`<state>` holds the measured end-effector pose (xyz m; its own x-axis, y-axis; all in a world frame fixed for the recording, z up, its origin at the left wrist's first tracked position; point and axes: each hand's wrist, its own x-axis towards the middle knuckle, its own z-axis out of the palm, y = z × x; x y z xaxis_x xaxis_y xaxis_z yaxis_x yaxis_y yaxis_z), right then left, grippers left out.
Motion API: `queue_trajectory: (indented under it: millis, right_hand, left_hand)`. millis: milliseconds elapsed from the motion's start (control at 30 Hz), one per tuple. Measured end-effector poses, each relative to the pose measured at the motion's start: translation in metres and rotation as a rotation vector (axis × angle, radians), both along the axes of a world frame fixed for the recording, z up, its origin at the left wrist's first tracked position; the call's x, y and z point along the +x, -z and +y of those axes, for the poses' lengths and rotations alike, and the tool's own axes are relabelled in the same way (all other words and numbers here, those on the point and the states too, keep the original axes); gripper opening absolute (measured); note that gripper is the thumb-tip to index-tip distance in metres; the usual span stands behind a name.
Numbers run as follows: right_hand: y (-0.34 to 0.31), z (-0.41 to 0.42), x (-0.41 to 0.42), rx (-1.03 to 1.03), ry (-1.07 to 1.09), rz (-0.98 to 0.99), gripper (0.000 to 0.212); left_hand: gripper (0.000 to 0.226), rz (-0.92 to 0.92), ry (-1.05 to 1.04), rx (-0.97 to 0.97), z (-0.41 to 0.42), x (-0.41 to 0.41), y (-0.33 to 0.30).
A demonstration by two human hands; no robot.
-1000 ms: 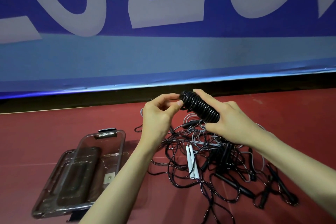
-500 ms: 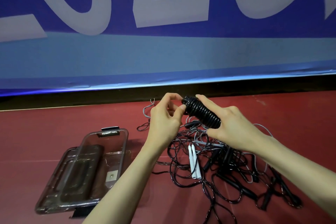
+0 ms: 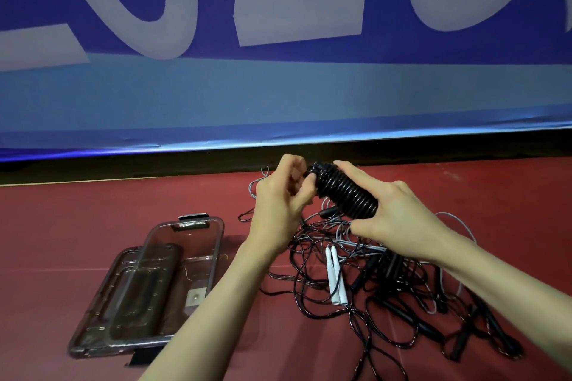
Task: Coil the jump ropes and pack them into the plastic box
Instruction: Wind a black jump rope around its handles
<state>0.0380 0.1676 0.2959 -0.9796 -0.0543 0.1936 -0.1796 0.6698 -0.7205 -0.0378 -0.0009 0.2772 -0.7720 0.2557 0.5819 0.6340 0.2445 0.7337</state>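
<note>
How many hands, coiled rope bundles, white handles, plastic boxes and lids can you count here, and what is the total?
Hands: 2 (left hand, right hand)
Coiled black rope: 1
White handles: 2
Plastic box: 1
Lid: 1
Total: 7
The loose tangled ropes are too knotted to count.

Dim, even indoor light with soft shadows under the arms, a pale sheen along the banner's [image 3: 278,96] lower edge, wide-angle bending at the frame edges, and slight overall softness.
</note>
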Motion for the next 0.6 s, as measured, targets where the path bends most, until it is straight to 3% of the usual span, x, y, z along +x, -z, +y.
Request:
queue_trajectory:
  millis: [267,467,600]
  right_hand:
    - [0.004,0.003,0.006,-0.041,-0.029,-0.031,0.094]
    - [0.002,0.005,0.007,0.014,-0.046,-0.027,0.097]
    - [-0.006,0.01,0.006,0.062,-0.061,-0.022,0.097]
  left_hand:
    - [0.013,0.099,0.013,-0.111,-0.006,-0.004,-0.001]
    - [0.008,-0.184,0.112,0.094,-0.005,0.002,-0.004]
    - [0.025,-0.25,0.294,0.089,-0.01,-0.002,-0.015]
